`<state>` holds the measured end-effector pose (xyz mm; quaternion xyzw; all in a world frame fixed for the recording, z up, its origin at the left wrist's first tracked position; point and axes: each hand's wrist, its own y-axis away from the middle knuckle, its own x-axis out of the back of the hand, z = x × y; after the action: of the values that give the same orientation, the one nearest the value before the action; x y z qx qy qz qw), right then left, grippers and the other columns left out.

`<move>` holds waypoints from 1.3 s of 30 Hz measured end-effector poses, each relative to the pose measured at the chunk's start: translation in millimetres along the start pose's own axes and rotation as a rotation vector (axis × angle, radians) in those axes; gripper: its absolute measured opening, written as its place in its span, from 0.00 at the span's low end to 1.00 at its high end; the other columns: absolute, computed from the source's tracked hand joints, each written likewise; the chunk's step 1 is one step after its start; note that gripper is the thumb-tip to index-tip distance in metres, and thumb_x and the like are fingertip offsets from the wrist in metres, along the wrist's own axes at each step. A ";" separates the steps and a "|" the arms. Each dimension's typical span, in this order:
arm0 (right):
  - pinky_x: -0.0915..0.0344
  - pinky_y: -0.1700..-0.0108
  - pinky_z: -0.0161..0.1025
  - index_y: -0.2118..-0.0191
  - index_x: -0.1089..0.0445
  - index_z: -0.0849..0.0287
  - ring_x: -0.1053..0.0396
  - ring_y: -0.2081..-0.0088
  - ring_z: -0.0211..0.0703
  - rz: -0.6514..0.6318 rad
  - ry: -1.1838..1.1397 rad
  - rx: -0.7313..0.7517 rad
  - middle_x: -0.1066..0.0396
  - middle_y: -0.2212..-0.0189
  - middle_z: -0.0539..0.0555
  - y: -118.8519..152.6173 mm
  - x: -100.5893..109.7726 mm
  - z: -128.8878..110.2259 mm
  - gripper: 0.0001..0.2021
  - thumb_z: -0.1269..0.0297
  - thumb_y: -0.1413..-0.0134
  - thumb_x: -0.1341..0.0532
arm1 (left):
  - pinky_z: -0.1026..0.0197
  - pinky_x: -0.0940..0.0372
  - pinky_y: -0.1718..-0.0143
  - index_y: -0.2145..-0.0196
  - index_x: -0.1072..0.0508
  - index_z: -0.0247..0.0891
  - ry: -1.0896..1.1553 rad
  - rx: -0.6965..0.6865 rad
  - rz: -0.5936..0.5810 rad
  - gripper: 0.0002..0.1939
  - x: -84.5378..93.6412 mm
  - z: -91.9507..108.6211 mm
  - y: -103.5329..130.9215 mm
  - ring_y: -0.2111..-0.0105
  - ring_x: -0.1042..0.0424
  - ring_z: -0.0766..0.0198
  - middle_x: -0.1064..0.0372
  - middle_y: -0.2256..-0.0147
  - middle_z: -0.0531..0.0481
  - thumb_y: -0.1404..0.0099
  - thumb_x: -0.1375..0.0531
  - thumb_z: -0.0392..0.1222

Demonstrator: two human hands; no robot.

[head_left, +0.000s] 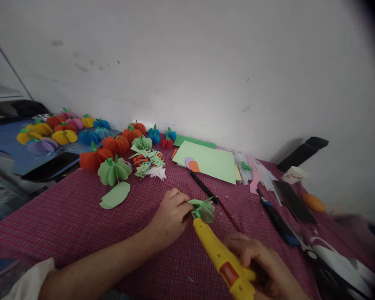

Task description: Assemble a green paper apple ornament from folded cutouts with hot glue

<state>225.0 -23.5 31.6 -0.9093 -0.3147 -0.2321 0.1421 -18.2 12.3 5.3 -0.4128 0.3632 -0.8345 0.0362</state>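
In the middle of the head view my left hand (171, 214) is closed on the edge of a light green paper pumpkin (205, 209) with fanned folds. My right hand (256, 260) grips a yellow hot glue gun (212, 248). The gun's nozzle points up and left, right at the near side of the paper pumpkin; whether it touches the paper I cannot tell. Left of my hands, a stack of light green paper cutouts (115, 196) lies flat beside a finished light green pumpkin (114, 171).
Orange paper pumpkins (115, 145) and a pile of paper scraps (146, 162) sit behind. Light green sheets (211, 160) lie near the wall. A black pen (204, 186), a blue-black cutter (278, 221), a phone (293, 202), a paper cup (294, 175) and scissors (325, 266) are rightward.
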 end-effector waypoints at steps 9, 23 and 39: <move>0.32 0.60 0.34 0.66 0.45 0.52 0.34 0.53 0.44 0.024 0.046 0.074 0.32 0.56 0.52 -6.9 3.6 -12.1 0.12 0.73 0.52 0.41 | 0.58 0.43 0.66 0.74 0.30 0.36 -0.023 -0.001 0.004 0.02 0.7 -1.3 -0.4 0.68 0.41 0.63 0.34 0.72 0.50 0.46 0.40 0.32; 0.32 0.60 0.36 0.67 0.43 0.54 0.32 0.56 0.45 0.020 -0.029 0.021 0.32 0.57 0.55 -4.9 2.1 -9.9 0.10 0.73 0.52 0.41 | 0.58 0.44 0.65 0.74 0.30 0.37 -0.021 0.051 -0.044 0.04 3.7 0.1 -1.1 0.67 0.41 0.63 0.35 0.71 0.50 0.47 0.40 0.30; 0.33 0.59 0.37 0.67 0.45 0.52 0.32 0.56 0.44 0.000 0.030 0.076 0.31 0.58 0.53 -8.0 3.4 -12.2 0.11 0.73 0.51 0.42 | 0.57 0.45 0.65 0.74 0.31 0.37 -0.114 0.044 -0.058 0.03 4.1 0.3 -0.1 0.68 0.42 0.62 0.36 0.72 0.49 0.45 0.42 0.32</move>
<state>218.2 -20.5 44.7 -0.8998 -0.3210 -0.2336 0.1811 -20.7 10.7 8.2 -0.4691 0.3300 -0.8181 0.0414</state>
